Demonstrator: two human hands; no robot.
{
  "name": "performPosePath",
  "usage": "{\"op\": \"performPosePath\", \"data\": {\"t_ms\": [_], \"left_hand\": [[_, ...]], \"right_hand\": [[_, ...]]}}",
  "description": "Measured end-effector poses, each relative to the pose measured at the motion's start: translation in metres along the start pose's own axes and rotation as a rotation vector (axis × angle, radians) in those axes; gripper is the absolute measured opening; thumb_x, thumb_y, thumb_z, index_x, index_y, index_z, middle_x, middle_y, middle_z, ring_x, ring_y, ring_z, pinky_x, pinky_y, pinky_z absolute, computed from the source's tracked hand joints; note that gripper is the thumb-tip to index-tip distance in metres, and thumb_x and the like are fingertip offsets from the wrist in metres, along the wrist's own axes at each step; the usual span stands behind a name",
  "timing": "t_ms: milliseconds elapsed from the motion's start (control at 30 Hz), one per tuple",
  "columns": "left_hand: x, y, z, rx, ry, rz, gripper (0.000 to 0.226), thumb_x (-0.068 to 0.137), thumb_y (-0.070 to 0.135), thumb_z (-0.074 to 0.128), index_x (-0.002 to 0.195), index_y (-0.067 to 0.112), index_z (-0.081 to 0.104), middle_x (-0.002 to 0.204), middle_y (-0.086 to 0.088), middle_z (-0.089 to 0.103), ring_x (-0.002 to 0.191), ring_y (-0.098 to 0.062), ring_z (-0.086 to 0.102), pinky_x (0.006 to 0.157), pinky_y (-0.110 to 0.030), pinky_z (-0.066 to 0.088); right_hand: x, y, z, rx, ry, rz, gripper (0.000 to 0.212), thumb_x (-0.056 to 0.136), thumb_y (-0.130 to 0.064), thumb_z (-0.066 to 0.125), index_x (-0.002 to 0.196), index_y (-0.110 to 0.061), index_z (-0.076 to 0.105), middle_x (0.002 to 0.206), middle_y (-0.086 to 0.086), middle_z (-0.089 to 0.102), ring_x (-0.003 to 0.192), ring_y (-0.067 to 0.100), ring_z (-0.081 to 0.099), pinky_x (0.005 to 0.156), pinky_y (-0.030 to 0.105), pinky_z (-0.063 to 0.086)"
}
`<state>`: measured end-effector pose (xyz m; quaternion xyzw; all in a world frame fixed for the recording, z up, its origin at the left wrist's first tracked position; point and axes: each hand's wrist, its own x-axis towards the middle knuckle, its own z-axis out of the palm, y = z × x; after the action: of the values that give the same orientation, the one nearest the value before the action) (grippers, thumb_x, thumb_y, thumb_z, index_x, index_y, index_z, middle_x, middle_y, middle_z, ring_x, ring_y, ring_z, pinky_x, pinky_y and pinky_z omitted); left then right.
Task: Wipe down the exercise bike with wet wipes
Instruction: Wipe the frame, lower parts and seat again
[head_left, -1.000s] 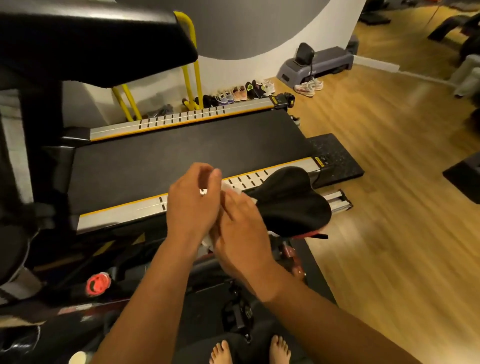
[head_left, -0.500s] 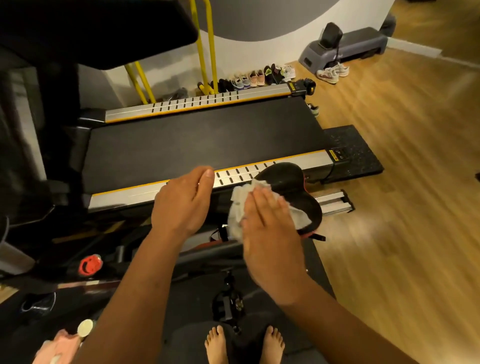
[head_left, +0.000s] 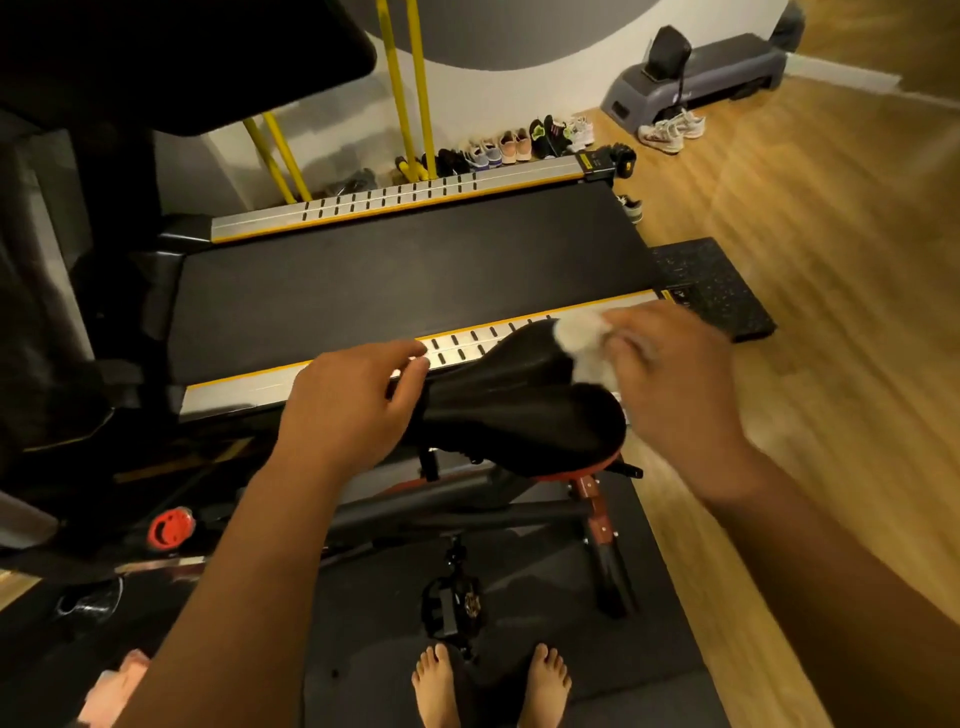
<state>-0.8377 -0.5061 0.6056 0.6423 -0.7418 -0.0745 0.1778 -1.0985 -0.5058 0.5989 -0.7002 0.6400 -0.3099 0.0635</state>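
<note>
The exercise bike's black saddle (head_left: 519, 415) sits mid-frame above its black and red frame (head_left: 467, 512). My left hand (head_left: 348, 410) grips the saddle's narrow nose at the left end. My right hand (head_left: 675, 400) is blurred with motion and holds a crumpled white wet wipe (head_left: 579, 340) against the far, wide end of the saddle. A pedal (head_left: 449, 608) hangs below the frame, and a red knob (head_left: 169, 527) shows on the bike at the left.
A treadmill (head_left: 405, 280) runs just behind the bike, with yellow bars and a row of shoes (head_left: 514, 145) beyond it. A grey step platform (head_left: 696, 73) stands by the wall. My bare feet (head_left: 488, 686) are on a black mat; wooden floor (head_left: 831, 260) lies to the right. A pink pack (head_left: 111, 691) is at the lower left.
My hands have parted. The right hand carried the wipe from the saddle's middle to its far wide end, and the left hand moved onto the saddle's nose.
</note>
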Motion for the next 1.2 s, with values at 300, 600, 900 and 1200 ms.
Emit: {"op": "performPosePath", "data": {"t_ms": [300,600,900,1200], "left_hand": [[-0.017,0.038,0.034,-0.04,-0.011,0.236,0.042,0.09,0.033,0.045,0.124,0.02,0.066,0.122,0.004,0.067,0.107,-0.015,0.064,0.085,-0.027,0.049],[-0.001,0.039,0.029,-0.356,0.0,-0.08,0.063,0.072,0.016,0.039,0.131,0.029,0.055,0.121,0.012,0.067,0.115,-0.01,0.062,0.098,-0.043,0.051],[-0.003,0.039,0.028,-0.357,-0.019,-0.089,0.063,0.072,0.017,0.036,0.13,0.029,0.057,0.121,0.012,0.067,0.115,-0.011,0.062,0.097,-0.042,0.052],[-0.004,0.04,0.027,-0.447,-0.01,-0.07,0.059,0.077,-0.006,0.045,0.128,0.02,0.06,0.118,0.007,0.068,0.113,-0.007,0.062,0.101,-0.038,0.05]], "right_hand": [[0.008,0.068,-0.013,-0.13,-0.169,0.12,0.028,0.086,0.0,0.058,0.107,-0.009,0.074,0.103,0.011,0.06,0.094,0.027,0.06,0.083,0.023,0.038],[0.006,0.004,0.02,0.124,-0.436,-0.363,0.032,0.082,-0.009,0.048,0.096,-0.01,0.076,0.102,0.008,0.062,0.097,0.02,0.057,0.084,0.024,0.043],[0.019,-0.016,0.019,0.158,-0.319,-0.376,0.026,0.082,-0.009,0.052,0.087,-0.013,0.078,0.106,0.008,0.061,0.095,0.022,0.06,0.081,0.029,0.049],[0.016,0.068,-0.012,-0.024,-0.179,-0.102,0.018,0.076,0.008,0.064,0.083,-0.003,0.077,0.089,0.011,0.063,0.078,0.023,0.063,0.074,0.021,0.043]]}}
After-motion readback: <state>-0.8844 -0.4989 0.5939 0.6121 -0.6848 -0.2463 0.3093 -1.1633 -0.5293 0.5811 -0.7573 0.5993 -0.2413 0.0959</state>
